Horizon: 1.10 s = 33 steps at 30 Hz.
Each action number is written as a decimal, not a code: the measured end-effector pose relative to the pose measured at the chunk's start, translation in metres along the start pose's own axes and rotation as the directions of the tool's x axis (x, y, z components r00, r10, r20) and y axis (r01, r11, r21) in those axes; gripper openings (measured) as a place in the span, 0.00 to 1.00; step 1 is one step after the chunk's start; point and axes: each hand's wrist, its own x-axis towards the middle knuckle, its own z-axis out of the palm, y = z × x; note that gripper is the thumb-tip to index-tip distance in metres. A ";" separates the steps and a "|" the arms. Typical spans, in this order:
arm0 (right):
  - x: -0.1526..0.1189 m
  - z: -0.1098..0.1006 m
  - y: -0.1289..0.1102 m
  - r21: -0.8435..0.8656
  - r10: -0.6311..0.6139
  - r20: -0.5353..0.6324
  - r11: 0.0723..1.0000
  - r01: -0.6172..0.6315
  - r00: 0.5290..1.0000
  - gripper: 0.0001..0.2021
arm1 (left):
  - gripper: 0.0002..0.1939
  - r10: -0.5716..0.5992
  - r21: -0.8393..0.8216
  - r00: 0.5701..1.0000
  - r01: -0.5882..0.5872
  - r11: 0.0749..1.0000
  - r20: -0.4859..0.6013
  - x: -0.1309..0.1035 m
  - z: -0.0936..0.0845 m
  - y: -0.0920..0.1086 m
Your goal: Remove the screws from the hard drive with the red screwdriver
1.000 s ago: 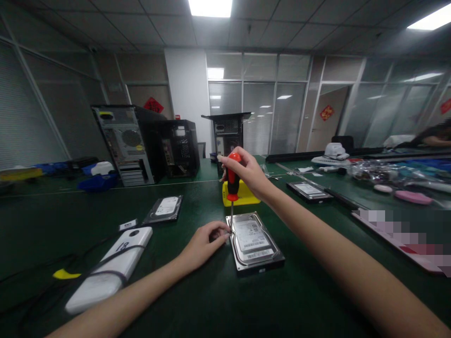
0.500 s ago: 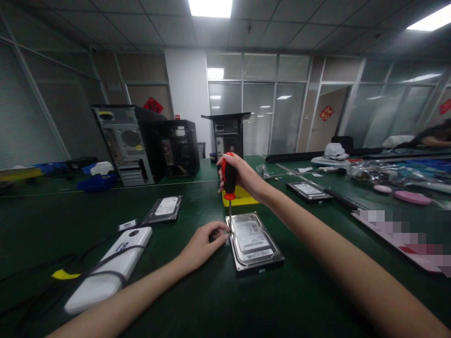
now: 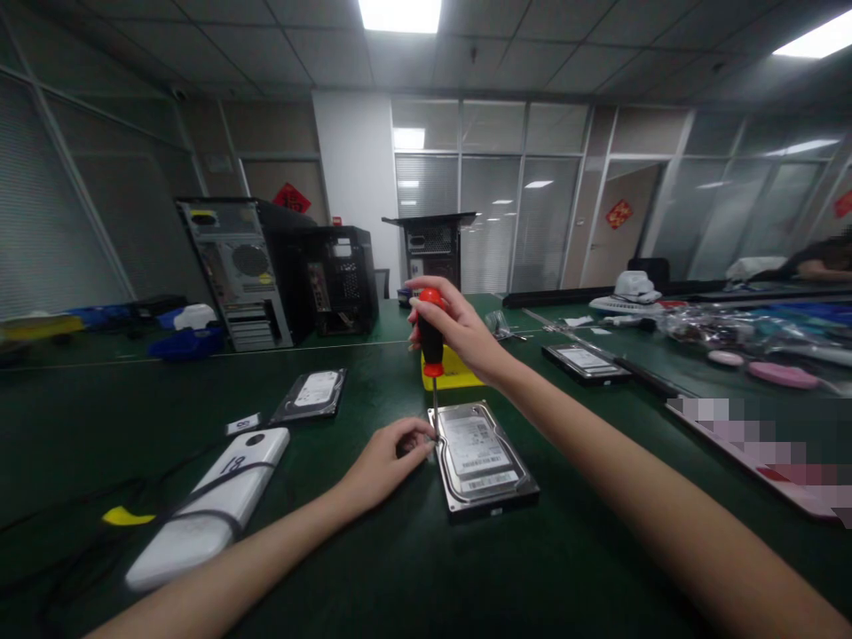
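A silver hard drive (image 3: 479,453) lies label up on the green table in front of me. My right hand (image 3: 453,324) is closed round the red and black handle of a screwdriver (image 3: 432,346), its shaft pointing straight down to the drive's left edge. Close against that same edge, my left hand (image 3: 392,457) has thumb and fingertips pinched together at the screwdriver's tip. Whatever sits between those fingertips is too small to make out. Behind the drive, a yellow tray (image 3: 456,373) is partly covered by my right hand.
Left of me lie a white power bank (image 3: 216,506) with a black cable and another hard drive (image 3: 312,395). A third drive (image 3: 586,362) lies to the right, near a pink board (image 3: 738,453). Computer cases (image 3: 232,275) stand behind; a person's arm (image 3: 818,266) shows far right.
My right hand's fingers have shifted on the screwdriver handle, the index finger now stretched out and more of the red top showing. My left hand and the drive keep their places.
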 end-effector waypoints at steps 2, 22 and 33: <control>0.000 -0.001 -0.002 -0.023 0.032 -0.011 0.999 -0.033 0.999 0.13 | 0.10 0.003 -0.004 1.000 -0.003 1.000 -0.002 0.000 0.000 0.000; 0.000 -0.002 -0.002 0.106 0.112 -0.052 0.989 -0.106 0.992 0.18 | 0.11 -0.013 0.009 1.000 0.013 1.000 0.015 -0.001 -0.002 0.004; 0.001 0.002 -0.001 0.127 0.065 -0.042 0.990 -0.059 0.997 0.11 | 0.11 -0.014 0.003 1.000 0.014 1.000 0.012 0.000 -0.001 0.002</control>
